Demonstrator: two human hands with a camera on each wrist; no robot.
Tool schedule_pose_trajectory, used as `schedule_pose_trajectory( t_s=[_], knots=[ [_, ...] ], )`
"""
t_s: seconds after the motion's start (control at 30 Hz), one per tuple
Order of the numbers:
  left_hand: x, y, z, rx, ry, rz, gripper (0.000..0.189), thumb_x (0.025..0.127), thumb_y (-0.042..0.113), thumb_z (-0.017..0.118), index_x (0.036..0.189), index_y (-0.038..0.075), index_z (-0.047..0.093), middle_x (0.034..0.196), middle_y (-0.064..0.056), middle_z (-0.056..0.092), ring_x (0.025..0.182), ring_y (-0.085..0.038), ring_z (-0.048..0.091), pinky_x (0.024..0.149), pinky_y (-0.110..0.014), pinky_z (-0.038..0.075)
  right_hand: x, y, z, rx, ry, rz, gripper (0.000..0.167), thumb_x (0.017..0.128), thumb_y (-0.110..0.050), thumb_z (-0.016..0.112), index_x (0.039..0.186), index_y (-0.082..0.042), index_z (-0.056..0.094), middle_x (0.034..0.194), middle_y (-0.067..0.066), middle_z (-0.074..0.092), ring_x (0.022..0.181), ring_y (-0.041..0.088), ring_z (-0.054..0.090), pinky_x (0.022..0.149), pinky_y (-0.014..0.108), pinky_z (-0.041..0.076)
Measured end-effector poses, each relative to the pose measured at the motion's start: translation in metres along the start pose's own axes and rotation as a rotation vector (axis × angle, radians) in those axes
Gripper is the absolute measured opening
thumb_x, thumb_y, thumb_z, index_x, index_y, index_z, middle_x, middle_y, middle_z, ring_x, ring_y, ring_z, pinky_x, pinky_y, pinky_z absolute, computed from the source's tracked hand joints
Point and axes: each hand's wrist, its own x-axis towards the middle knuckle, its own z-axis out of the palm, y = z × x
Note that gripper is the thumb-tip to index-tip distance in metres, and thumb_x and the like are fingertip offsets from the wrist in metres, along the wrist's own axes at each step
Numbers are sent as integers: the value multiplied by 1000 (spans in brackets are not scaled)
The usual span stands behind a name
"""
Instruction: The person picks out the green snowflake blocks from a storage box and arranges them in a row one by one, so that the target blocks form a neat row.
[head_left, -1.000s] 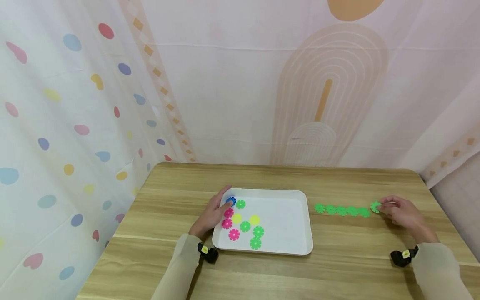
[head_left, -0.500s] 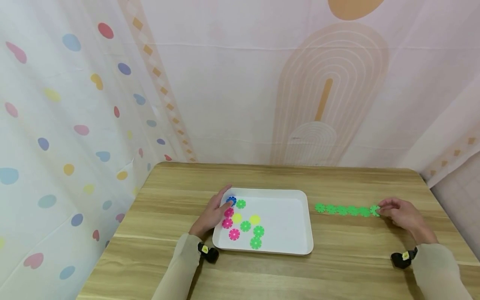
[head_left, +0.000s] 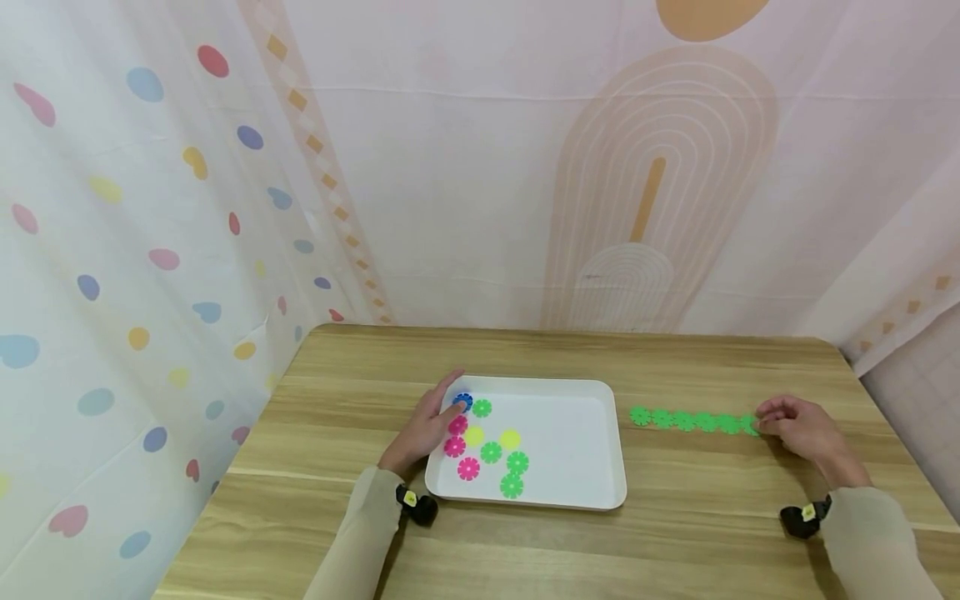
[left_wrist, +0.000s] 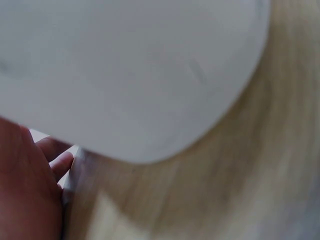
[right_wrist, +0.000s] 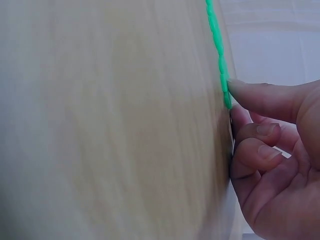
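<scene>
My left hand point(head_left: 422, 431) holds the left side of the white tray point(head_left: 573, 454), thumb over the rim by a blue notched disc point(head_left: 467, 398); the tray's blank wall point(left_wrist: 140, 75) fills much of the left wrist view. At the right, my right hand point(head_left: 806, 429) pinches a green notched disc point(head_left: 749, 426) at the right end of a row of green flower-shaped discs point(head_left: 683, 421). In the right wrist view the thumb lies on the end of the green row point(right_wrist: 221, 65), seen edge-on close to the tabletop, while other fingers curl beneath.
Inside the tray are several loose discs: pink point(head_left: 468, 469), yellow point(head_left: 510, 439) and green point(head_left: 491, 452), gathered on its left side. The wooden table point(head_left: 675, 533) ends at a patterned curtain point(head_left: 465, 208) behind.
The right hand has brought its green disc left and slightly down, from just apart to level with the end of the row. The left hand and tray have stayed put.
</scene>
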Motion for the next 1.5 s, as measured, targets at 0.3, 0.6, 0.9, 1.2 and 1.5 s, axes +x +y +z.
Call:
schedule_pose_trajectory(
  t_s=[0.3, 0.6, 0.9, 1.2, 1.5],
  knots=[
    [0, 0, 0, 9, 11, -22, 57, 104, 24, 49, 157, 25, 29, 163, -8, 24, 151, -37, 15, 119, -63, 10, 2, 3, 0, 7, 4, -13, 28, 95, -10, 62, 111, 11, 57, 85, -1, 61, 71, 3, 50, 61, 22, 44],
    [-1, 1, 1, 12, 15, -13, 57, 104, 22, 49, 157, 24, 29, 162, -10, 25, 150, -37, 17, 119, -63, 11, 1, 0, -1, 37, -26, 0, 32, 98, -12, 57, 119, 12, 52, 87, 1, 58, 66, 8, 48, 56, 24, 45],
    [0, 1, 1, 8, 18, -7, 55, 105, 23, 47, 157, 23, 30, 162, -11, 25, 150, -38, 17, 119, -63, 11, 12, -38, 5, -77, -22, -99, 39, 100, -29, 58, 121, 4, 57, 107, 15, 64, 92, 16, 55, 74, 31, 45],
    [-1, 1, 1, -5, 9, 16, 53, 106, 23, 44, 157, 20, 29, 162, -13, 25, 150, -39, 16, 119, -63, 10, 28, -99, 32, -2, -60, -221, 31, 101, -25, 57, 117, 1, 63, 107, 16, 67, 97, 25, 60, 73, 31, 47],
    [0, 0, 1, 3, 8, 1, 54, 105, 22, 44, 157, 21, 28, 162, -12, 24, 150, -38, 16, 119, -63, 11, 48, -150, 68, 147, -157, -341, 18, 96, -7, 61, 108, 6, 64, 99, 18, 67, 80, 22, 58, 65, 29, 50]
  ],
)
